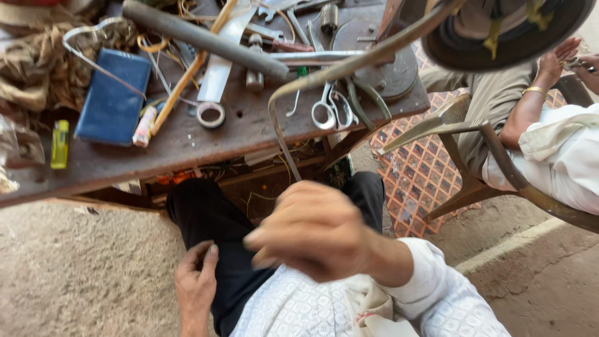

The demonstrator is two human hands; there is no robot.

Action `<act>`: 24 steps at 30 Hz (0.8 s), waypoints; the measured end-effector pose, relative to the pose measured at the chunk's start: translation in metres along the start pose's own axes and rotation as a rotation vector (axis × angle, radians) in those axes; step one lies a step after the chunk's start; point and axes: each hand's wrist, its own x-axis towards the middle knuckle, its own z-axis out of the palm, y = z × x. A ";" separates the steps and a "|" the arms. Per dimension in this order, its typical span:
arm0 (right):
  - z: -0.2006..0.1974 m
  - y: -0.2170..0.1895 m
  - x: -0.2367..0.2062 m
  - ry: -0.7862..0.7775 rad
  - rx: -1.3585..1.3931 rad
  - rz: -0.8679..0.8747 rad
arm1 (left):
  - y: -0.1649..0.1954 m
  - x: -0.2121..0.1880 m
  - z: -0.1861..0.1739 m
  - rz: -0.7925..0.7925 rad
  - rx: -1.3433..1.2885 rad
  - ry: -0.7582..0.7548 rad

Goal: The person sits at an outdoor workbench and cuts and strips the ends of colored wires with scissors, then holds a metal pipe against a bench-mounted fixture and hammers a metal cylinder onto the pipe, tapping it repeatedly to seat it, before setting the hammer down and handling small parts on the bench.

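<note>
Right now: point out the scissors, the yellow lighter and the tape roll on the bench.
scissors (332, 111), head view, on the handle loops.
yellow lighter (59, 144), head view, on the middle of its body.
tape roll (211, 115), head view, on the ring's rim.

We see the bench (187, 146) across the top from 9 to 1 o'clock. On it, the notebook (113, 97) lies at 10, the lighter (60, 143) just left of it, the tape ring (211, 115) and scissors (332, 111) toward 12. Our 2 hands sit low: left hand (195, 284) at 7, right hand (312, 231) at 6, perhaps holding the bent metal strip (324, 75) rising toward 1. A seated person's chair (493, 150) stands at 3.
</note>
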 end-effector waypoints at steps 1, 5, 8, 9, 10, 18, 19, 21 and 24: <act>-0.011 0.008 -0.005 0.129 -0.065 0.062 | 0.001 0.005 0.002 -0.012 0.010 0.011; -0.079 0.037 -0.032 0.660 -0.680 -0.051 | 0.007 0.030 0.016 -0.086 0.066 0.037; -0.136 0.056 -0.047 0.847 -0.658 -0.137 | 0.024 0.054 0.031 0.052 0.055 0.038; -0.149 0.059 -0.050 0.880 -0.603 -0.127 | 0.032 0.061 0.035 0.161 0.037 0.035; -0.159 0.064 -0.051 0.915 -0.545 -0.121 | 0.041 0.069 0.035 0.271 0.020 0.036; -0.216 0.113 -0.005 0.562 -0.376 0.134 | 0.141 0.108 0.056 0.782 -0.032 -0.122; -0.218 0.119 0.000 0.552 -0.363 0.153 | 0.154 0.114 0.056 0.850 -0.026 -0.137; -0.219 0.131 0.004 0.538 -0.318 0.194 | 0.181 0.127 0.058 0.878 -0.049 -0.164; -0.214 0.146 -0.001 0.596 -0.262 0.223 | 0.223 0.158 0.058 1.019 -0.085 -0.155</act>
